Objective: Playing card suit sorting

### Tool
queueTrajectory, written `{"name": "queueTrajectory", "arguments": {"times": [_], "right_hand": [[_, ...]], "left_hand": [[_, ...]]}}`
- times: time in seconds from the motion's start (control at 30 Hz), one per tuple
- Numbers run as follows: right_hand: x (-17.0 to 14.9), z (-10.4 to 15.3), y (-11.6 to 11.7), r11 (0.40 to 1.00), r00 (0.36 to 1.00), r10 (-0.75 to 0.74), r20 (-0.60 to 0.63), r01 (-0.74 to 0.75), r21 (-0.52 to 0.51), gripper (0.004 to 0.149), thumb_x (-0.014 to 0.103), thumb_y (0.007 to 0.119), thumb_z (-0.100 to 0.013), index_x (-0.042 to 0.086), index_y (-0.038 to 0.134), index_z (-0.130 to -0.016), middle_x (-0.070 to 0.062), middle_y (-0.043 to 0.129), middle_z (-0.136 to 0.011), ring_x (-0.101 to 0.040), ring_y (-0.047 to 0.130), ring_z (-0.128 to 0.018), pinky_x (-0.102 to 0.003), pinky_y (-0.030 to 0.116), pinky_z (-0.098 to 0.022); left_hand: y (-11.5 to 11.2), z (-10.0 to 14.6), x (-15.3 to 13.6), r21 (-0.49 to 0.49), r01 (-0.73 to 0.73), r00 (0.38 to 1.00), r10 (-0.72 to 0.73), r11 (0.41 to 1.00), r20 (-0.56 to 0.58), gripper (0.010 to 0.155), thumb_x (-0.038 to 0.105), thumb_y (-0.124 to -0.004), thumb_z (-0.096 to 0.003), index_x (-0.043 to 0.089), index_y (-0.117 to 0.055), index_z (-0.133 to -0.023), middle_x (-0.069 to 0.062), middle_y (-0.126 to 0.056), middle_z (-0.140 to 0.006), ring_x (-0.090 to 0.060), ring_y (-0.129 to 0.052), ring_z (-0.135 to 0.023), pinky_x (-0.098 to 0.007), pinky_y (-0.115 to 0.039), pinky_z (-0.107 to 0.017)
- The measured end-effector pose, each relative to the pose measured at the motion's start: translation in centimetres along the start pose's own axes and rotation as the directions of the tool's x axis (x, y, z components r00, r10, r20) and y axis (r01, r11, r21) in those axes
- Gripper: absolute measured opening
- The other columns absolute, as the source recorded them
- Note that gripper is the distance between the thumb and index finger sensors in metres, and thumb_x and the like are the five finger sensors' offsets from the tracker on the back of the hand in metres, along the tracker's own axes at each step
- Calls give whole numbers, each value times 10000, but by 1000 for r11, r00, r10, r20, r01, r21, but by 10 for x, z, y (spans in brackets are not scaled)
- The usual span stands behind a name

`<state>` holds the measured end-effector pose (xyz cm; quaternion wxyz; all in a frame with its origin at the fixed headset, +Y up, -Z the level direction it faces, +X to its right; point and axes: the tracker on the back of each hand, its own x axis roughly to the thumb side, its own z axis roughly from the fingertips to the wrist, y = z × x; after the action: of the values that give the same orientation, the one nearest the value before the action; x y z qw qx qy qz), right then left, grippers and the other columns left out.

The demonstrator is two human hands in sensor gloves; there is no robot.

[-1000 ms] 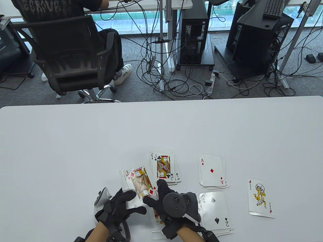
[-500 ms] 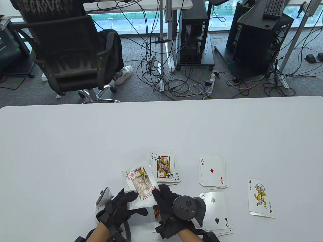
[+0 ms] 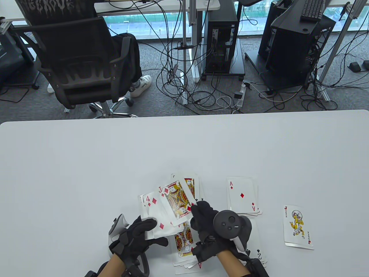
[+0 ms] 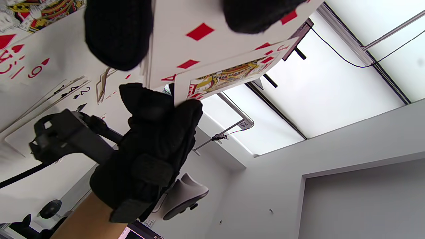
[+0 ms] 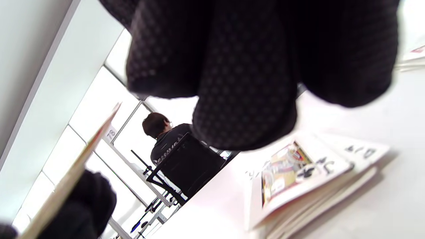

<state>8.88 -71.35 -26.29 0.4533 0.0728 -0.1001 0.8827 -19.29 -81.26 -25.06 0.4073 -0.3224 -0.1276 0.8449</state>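
My left hand (image 3: 142, 233) grips a small stack of cards near the table's front edge; its top card is the four of diamonds (image 3: 154, 209) (image 4: 199, 31). My right hand (image 3: 201, 215) pinches the jack of diamonds (image 3: 176, 200) (image 4: 229, 73) by its near corner and holds it above the clubs pile (image 3: 193, 184), whose jack of clubs (image 5: 292, 171) shows in the right wrist view. A diamonds pile topped by the ace (image 3: 242, 196) lies to the right. A spades pile (image 3: 258, 254) sits partly under my right wrist. A hearts pile (image 3: 184, 245) lies between my hands.
A joker card (image 3: 298, 228) lies alone at the right of the white table (image 3: 86, 161). Beyond the far edge a person sits in an office chair (image 3: 77, 63), among floor cables and computer towers (image 3: 222, 40).
My right hand has slid the jack of diamonds off the held stack, up and to the right, uncovering the four of diamonds. The left hand has stayed in place.
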Motion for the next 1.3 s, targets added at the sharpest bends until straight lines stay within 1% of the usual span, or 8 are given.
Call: {"name": "queueTrajectory", "arguments": {"times": [0.13, 0.27, 0.43, 0.57, 0.73, 0.83, 1.17, 1.3], "right_hand": [[-19, -16, -41, 998, 997, -35, -76, 30, -61, 402, 238, 661, -524, -108, 757, -706, -18, 944, -303, -205, 1013, -218, -408, 893, -205], [-48, -25, -76, 987, 975, 77, -209, -104, -122, 401, 232, 668, -522, -114, 763, -701, -22, 942, -289, -206, 1008, -200, -412, 888, -192], [-93, -27, -94, 952, 869, 280, -407, -305, 3, 405, 232, 673, -521, -119, 768, -699, -11, 932, -262, -188, 996, -157, -395, 883, -161], [-117, -23, -91, 932, 781, 348, -519, -349, 99, 409, 234, 683, -519, -127, 776, -688, -10, 928, -243, -185, 988, -133, -392, 878, -142], [-127, -26, -77, 824, 611, 557, -563, -493, 280, 434, 260, 682, -522, -132, 781, -681, 0, 921, -225, -173, 980, -110, -384, 876, -125], [-126, -30, -67, 763, 545, 639, -543, -538, 359, 438, 265, 679, -522, -131, 778, -682, 1, 919, -222, -171, 976, -105, -384, 873, -122], [-109, -36, -55, 596, 404, 786, -468, -696, 400, 502, 316, 679, -528, -146, 769, -703, -18, 924, -241, -194, 980, -126, -404, 870, -140], [-88, -39, -63, 589, 446, 792, -417, -739, 327, 520, 321, 665, -534, -155, 758, -720, -47, 931, -272, -227, 985, -163, -429, 866, -167]], "left_hand": [[0, 0, 1, 4, 0, 1000, 0, 1000, 0, 480, 362, -647, -608, 340, -479, -1056, 44, -620, -1100, -280, -771, -963, -416, -824, -562], [0, 0, 0, 6, -2, 1000, 2, 1000, 0, 479, 364, -647, -608, 343, -479, -1055, 44, -620, -1100, -281, -772, -962, -414, -825, -562], [-1, 1, 0, 12, -7, 1000, 7, 1000, -1, 480, 365, -647, -607, 339, -479, -1056, 44, -620, -1099, -281, -772, -961, -414, -825, -560], [-1, 1, 1, 11, -8, 1000, 8, 1000, 4, 478, 366, -646, -607, 341, -481, -1055, 43, -621, -1099, -280, -773, -961, -414, -826, -560], [-1, 1, 1, 11, -12, 1000, 12, 1000, 1, 478, 365, -646, -607, 341, -481, -1055, 43, -623, -1098, -278, -775, -960, -413, -826, -559], [-1, 1, 1, 12, -13, 1000, 13, 1000, 0, 479, 365, -646, -607, 339, -479, -1056, 44, -622, -1098, -280, -773, -961, -414, -826, -559], [0, 2, 1, 9, -12, 1000, 11, 1000, 4, 479, 366, -646, -607, 339, -479, -1055, 45, -622, -1098, -280, -773, -961, -413, -826, -560], [0, 2, 2, 6, -8, 1000, 8, 1000, 3, 478, 366, -646, -608, 340, -480, -1055, 42, -621, -1098, -280, -773, -961, -414, -826, -560]]}}
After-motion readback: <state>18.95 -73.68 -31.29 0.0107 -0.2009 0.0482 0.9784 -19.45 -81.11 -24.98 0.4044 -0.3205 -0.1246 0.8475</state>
